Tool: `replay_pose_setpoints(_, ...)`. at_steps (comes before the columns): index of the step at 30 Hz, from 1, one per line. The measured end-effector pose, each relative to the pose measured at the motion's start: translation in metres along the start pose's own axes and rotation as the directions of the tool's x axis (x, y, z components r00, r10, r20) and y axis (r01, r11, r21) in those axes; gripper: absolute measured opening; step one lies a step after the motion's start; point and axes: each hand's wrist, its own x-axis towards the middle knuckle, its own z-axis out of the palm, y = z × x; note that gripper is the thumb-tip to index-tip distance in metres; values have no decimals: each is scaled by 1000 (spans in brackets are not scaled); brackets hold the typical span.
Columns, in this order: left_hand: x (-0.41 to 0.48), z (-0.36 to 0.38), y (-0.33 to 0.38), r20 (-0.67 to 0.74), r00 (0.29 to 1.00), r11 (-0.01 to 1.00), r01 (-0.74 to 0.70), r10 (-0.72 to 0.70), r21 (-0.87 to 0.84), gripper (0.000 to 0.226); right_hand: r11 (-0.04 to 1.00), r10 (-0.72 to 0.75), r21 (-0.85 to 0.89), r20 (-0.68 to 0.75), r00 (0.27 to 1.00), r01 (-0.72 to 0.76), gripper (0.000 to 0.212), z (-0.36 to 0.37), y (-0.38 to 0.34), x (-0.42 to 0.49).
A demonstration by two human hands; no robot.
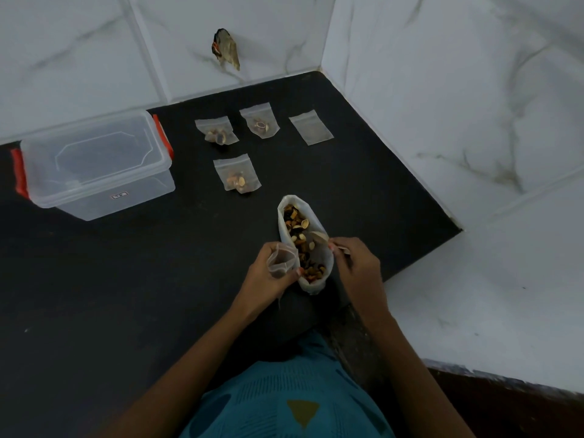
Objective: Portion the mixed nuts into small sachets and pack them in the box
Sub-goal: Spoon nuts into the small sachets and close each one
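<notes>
Black desk (pixel 126 279): carries all items noted below

Clear box (pixel 94 165) with red clips: lid on, standing well beyond the left hand (pixel 271 273) and off to its left

Bag of mixed nuts (pixel 303 245): open at the top, lying between the two hands and touching the left hand's fingertips

Left hand: fingers curled round a small open sachet (pixel 281 259), mouth held wide, just beside the bag

Right hand (pixel 357 263): fingers closed in a pinch on a pale spoon (pixel 319 237), its bowl over the nuts at the bag's near edge

Three filled sachets (pixel 217 131) (pixel 260 123) (pixel 237 175): flat on the desk beyond both hands, apart from one another

One flat sachet (pixel 311 127): beyond the right hand, contents cannot be made out
</notes>
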Motion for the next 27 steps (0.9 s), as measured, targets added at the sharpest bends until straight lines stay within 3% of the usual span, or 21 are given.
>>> replay_pose_setpoints(10, 1, 1, -1, 24, 1000, 1000, 7, -6, -24, 30, 1000, -14, -15, 36, 999, 15, 27, 0, 10, -8)
replay_pose_setpoints(14, 1, 1, 0, 31, 999, 999, 9, -7, -36, 29, 994, 103, 36, -35, 994, -102, 15, 1, 12, -10)
replay_pose_setpoints(19, -1, 1, 2, 55, 998, 999, 9, -7, -46, 29, 959, 258, 136, -63, 964, -248, 16, 3, 3, -6)
replay_pose_setpoints(24, 0, 1, 4, 67, 997, 999, 38, -36, -35, 28, 980, 186, 74, -8, 982, -185, 15, 5, -1, -10)
replay_pose_setpoints(27, 0, 1, 5, 80, 996, 998, 49, -46, -37, 28, 967, 238, 99, -25, 971, -234, 17, 7, -1, -10)
